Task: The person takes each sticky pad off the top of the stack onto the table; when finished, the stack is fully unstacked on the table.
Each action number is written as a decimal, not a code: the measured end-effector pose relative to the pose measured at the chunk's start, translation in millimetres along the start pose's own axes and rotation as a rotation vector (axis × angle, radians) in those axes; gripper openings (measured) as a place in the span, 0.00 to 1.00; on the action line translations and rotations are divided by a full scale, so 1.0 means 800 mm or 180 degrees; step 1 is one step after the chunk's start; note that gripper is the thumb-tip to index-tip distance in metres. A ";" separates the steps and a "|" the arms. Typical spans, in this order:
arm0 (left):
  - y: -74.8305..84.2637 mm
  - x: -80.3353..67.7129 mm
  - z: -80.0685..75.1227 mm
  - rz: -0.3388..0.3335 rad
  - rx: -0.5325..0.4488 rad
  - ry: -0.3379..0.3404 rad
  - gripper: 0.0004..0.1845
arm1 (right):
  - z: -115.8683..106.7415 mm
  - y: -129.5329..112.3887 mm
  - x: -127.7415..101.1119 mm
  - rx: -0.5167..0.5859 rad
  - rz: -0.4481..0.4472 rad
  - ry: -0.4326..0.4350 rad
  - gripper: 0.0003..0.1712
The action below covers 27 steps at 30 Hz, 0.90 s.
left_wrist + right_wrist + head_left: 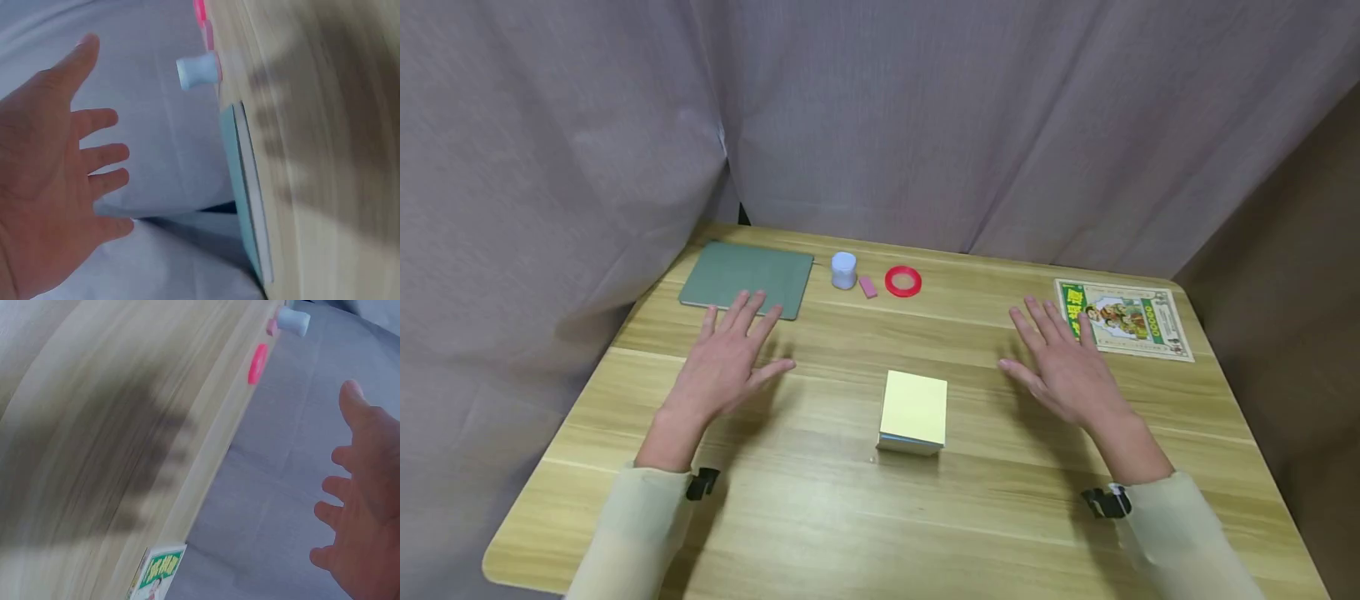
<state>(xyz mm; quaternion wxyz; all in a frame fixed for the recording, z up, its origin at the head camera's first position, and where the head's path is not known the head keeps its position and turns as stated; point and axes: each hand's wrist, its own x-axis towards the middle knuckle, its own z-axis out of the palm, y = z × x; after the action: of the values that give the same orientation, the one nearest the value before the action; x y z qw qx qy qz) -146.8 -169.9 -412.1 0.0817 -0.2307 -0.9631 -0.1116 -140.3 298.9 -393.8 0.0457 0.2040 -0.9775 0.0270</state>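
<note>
Hovering above table, left hand and right hand: both released, fingers spread, nothing grasped. Note block lies between hands, apart from both: right of left thumb, left of right thumb, set slightly back toward wrist side of thumb tips. Right thumb appears nearer. Block top near-square; no clear long axis. Green notebook: beyond left fingertips. Printed sheet: ahead and right of right hand.
</note>
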 end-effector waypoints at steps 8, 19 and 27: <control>0.061 -0.001 0.018 0.0340 -0.1897 -0.0349 0.49 | -0.027 -0.054 0.001 0.1210 -0.0324 0.0017 0.36; 0.147 0.008 0.068 0.0394 -0.3301 -0.0869 0.65 | -0.024 -0.153 -0.012 0.1405 -0.0998 -0.0473 0.50; 0.157 0.013 0.087 0.0263 -0.3298 -0.0839 0.59 | -0.009 -0.160 -0.009 0.1157 -0.0839 -0.0250 0.42</control>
<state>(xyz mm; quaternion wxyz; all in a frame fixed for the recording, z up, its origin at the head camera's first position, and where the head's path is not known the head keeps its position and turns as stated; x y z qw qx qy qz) -105.6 -38.7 -454.5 -0.1601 -0.2906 -0.7741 -0.5392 -81.6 185.0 -383.0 -0.0268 0.3357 -0.9225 0.1885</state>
